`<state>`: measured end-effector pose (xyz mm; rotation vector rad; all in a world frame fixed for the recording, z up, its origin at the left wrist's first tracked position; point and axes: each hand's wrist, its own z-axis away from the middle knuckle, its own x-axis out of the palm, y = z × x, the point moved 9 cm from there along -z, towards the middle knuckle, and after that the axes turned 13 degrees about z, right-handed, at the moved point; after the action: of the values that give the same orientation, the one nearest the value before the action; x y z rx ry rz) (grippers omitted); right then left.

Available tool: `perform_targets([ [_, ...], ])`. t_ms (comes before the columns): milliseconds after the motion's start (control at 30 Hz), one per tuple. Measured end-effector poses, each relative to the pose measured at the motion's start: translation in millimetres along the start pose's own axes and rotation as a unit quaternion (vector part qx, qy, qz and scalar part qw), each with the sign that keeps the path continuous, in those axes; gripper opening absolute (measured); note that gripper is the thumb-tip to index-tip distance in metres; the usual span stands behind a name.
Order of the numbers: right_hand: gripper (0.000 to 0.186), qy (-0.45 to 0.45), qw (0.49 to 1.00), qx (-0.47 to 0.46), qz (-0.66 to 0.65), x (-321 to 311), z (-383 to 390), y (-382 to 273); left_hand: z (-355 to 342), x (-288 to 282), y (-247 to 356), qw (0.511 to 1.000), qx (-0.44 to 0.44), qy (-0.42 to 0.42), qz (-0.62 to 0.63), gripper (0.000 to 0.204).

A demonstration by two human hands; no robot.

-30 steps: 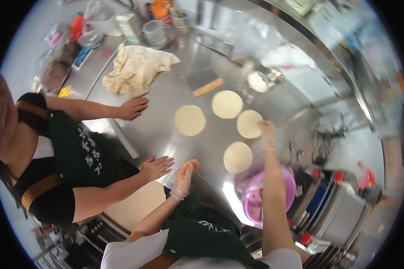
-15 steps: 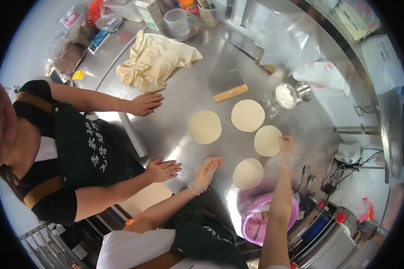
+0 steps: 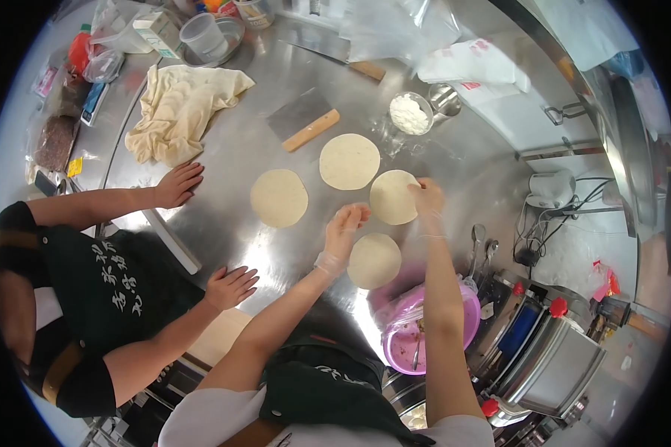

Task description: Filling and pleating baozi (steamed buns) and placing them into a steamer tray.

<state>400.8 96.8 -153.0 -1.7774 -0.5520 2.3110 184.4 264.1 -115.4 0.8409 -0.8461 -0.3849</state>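
Note:
My right hand, in a clear plastic glove, pinches the right edge of a thin round dough sheet. My left hand, also gloved, is just left of that sheet, its fingers curled together with nothing visible in them. Below, near my left fingers, lies another dough round. A larger dough round is farther off, and one more dough round lies to the left. All are flat and pale on the steel table.
A dough scraper and a knife lie beyond the rounds. At right are a flour bowl and a pink basin with a spoon in it. A co-worker's hands rest at left, near a crumpled cloth.
My view has shifted, so the table appears farther left. My left hand has moved away from me, toward the pinched round. My right hand keeps its hold on that round's edge.

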Motion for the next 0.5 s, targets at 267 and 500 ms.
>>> perform_targets([
  [267,0.029,0.028,0.995,-0.047,-0.085,1.8,7.0,-24.9,-106.1,74.9,2.7,0.832,0.173,-0.125,-0.513,0.035],
  [500,0.023,-0.061,0.977,-0.137,-0.152,-1.6,14.5,-30.6,-136.7,98.5,-11.2,0.751,0.251,-0.225,-0.569,0.033],
])
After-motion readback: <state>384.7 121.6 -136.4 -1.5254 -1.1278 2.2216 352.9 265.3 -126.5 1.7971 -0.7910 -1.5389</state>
